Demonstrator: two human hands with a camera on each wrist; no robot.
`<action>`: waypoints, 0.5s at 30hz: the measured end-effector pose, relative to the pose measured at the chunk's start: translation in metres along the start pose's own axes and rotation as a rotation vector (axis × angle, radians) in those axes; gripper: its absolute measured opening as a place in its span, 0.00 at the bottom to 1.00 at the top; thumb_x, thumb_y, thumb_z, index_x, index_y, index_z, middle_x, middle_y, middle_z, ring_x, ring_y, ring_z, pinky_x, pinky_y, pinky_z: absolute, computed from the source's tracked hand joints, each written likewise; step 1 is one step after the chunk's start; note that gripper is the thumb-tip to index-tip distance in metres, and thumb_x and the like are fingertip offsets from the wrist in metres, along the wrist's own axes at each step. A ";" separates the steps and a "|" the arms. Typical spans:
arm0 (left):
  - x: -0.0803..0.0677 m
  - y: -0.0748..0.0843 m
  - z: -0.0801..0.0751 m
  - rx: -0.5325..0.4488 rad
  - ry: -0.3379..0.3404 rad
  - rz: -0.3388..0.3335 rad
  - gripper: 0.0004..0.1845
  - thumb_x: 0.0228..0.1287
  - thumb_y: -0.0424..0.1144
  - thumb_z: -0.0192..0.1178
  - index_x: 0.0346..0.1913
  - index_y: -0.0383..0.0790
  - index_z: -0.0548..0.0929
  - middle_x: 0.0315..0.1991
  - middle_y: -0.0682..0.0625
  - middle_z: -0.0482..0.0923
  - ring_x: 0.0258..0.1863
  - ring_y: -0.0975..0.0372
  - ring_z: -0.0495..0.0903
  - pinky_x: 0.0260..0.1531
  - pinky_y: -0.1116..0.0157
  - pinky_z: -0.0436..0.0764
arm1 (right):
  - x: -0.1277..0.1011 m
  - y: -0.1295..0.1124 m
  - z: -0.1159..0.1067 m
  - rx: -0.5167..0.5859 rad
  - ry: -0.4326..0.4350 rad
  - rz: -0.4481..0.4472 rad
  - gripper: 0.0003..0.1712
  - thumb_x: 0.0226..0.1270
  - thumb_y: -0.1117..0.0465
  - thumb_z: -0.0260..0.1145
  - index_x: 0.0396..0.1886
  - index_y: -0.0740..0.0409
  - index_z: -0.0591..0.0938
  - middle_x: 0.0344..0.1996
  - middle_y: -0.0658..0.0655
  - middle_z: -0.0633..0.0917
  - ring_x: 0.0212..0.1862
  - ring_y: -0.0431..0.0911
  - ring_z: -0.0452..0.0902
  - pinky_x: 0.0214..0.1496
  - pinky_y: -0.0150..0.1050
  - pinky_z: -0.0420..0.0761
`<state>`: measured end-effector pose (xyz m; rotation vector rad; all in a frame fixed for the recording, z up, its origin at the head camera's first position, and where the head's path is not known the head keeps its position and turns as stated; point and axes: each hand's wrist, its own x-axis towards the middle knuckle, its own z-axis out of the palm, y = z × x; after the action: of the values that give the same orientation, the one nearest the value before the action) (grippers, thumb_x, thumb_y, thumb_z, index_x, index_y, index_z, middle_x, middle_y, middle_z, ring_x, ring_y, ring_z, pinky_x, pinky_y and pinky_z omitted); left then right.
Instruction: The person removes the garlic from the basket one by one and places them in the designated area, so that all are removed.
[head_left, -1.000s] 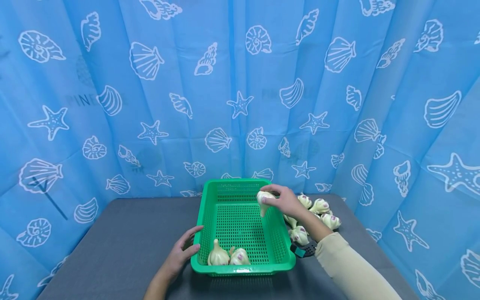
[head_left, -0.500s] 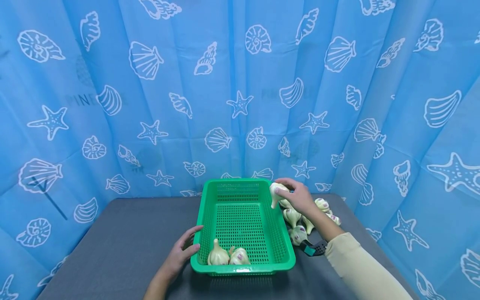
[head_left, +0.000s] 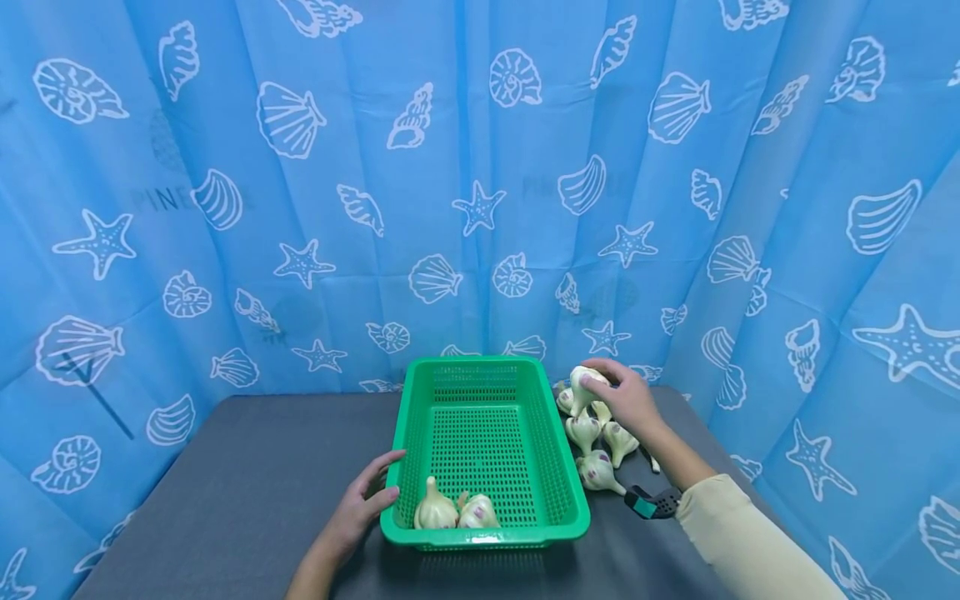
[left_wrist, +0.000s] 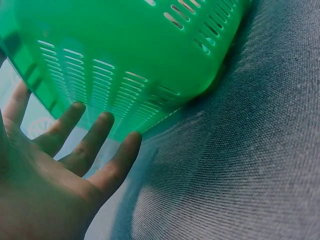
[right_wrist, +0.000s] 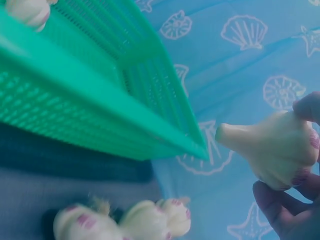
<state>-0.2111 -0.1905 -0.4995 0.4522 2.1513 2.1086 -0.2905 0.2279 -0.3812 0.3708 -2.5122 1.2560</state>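
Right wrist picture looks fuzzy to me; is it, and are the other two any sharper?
Right wrist view: soft all over, the pale purple-blotched garlic bulb and green perforated plastic basket smeared. Left wrist view: grey woven cloth crisp, left hand slightly soft. Head view: sharp, evenly lit, but the shell-printed blue curtain bows at the edges.

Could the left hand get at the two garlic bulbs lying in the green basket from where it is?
Probably yes: the left hand rests open against the green basket wall, beside the two garlic bulbs in its near corner. The top is open; only the low rim stands between.
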 end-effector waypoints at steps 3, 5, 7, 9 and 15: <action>0.000 0.000 0.000 0.005 0.010 -0.010 0.28 0.73 0.36 0.51 0.73 0.39 0.61 0.70 0.33 0.57 0.65 0.41 0.62 0.51 0.54 0.74 | -0.004 0.005 -0.004 -0.023 0.022 0.036 0.24 0.71 0.50 0.62 0.60 0.59 0.79 0.57 0.65 0.78 0.56 0.60 0.73 0.51 0.55 0.74; 0.000 -0.001 0.000 0.006 0.014 -0.012 0.28 0.73 0.37 0.51 0.73 0.40 0.62 0.70 0.33 0.56 0.65 0.41 0.62 0.51 0.53 0.74 | -0.008 0.009 -0.006 -0.033 0.026 0.068 0.25 0.71 0.49 0.62 0.60 0.59 0.78 0.58 0.65 0.77 0.57 0.60 0.72 0.51 0.55 0.74; 0.000 -0.002 -0.001 0.005 0.013 -0.011 0.28 0.73 0.37 0.51 0.73 0.40 0.61 0.70 0.33 0.56 0.65 0.42 0.62 0.51 0.53 0.74 | -0.013 0.013 -0.009 -0.044 0.033 0.094 0.26 0.72 0.49 0.61 0.61 0.60 0.77 0.59 0.66 0.76 0.57 0.61 0.72 0.51 0.56 0.74; 0.001 -0.002 -0.001 0.000 0.012 -0.012 0.28 0.73 0.37 0.51 0.73 0.40 0.62 0.70 0.34 0.57 0.65 0.42 0.62 0.51 0.54 0.74 | -0.017 0.017 -0.011 -0.044 0.043 0.120 0.27 0.72 0.48 0.60 0.62 0.61 0.76 0.59 0.67 0.76 0.56 0.61 0.72 0.50 0.55 0.74; 0.002 -0.004 -0.004 -0.019 -0.007 -0.005 0.28 0.74 0.36 0.50 0.74 0.40 0.60 0.69 0.33 0.57 0.63 0.47 0.66 0.50 0.56 0.75 | -0.025 0.031 -0.016 0.016 0.101 0.195 0.28 0.72 0.47 0.60 0.62 0.62 0.76 0.52 0.67 0.78 0.46 0.55 0.77 0.42 0.44 0.79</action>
<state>-0.2146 -0.1935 -0.5033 0.4513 2.1242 2.1196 -0.2763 0.2616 -0.4041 0.0636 -2.5015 1.3304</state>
